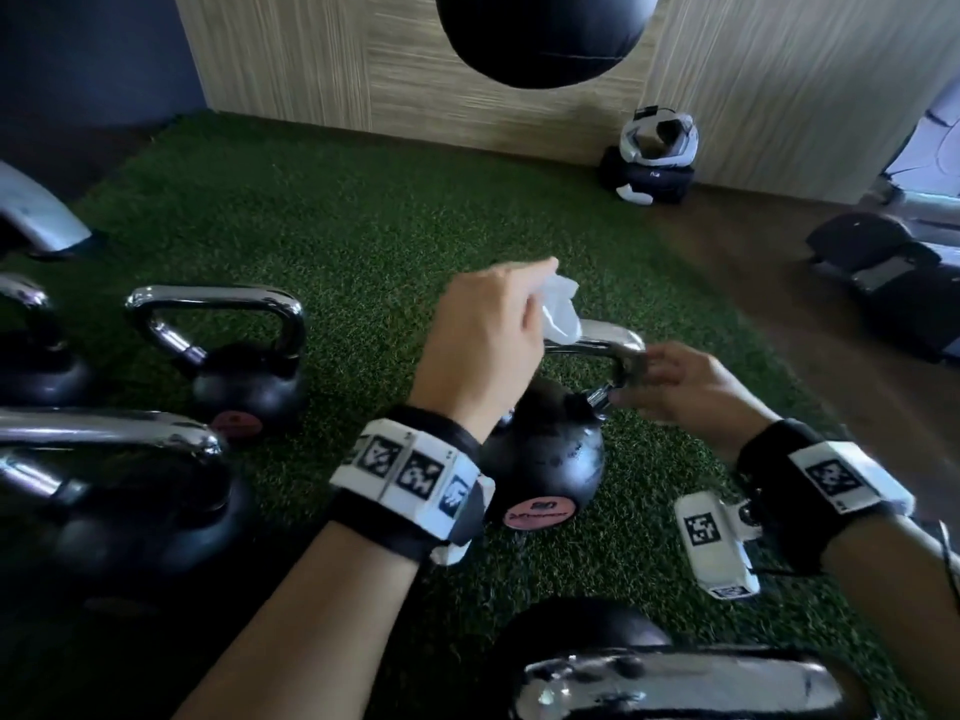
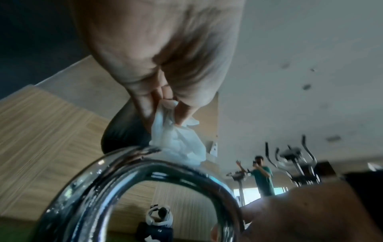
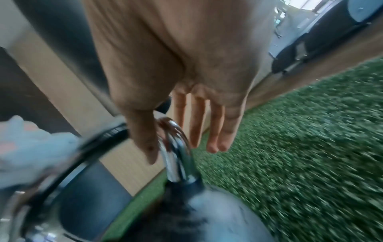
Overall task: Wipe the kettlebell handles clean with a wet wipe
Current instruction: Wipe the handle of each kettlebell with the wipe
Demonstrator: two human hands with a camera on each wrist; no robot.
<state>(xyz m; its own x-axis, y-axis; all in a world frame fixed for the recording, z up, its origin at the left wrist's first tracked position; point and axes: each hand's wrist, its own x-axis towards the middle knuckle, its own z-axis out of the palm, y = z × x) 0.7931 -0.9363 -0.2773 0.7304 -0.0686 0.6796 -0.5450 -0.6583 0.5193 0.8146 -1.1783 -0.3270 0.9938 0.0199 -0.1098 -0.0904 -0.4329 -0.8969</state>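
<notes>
Kettlebell [image 1: 545, 459] on turf [image 1: 363, 226], wipe [image 1: 561, 309] on its handle [image 1: 608, 335], another kettlebell [image 1: 249, 392] to its left, bag [image 1: 654, 163] behind by wall [image 1: 311, 59]

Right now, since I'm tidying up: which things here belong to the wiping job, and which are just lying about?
Job: wet wipe in left hand; kettlebell handle held by right hand; other kettlebells.
Lying about: hanging punching bag; dark bag by wall.
</notes>
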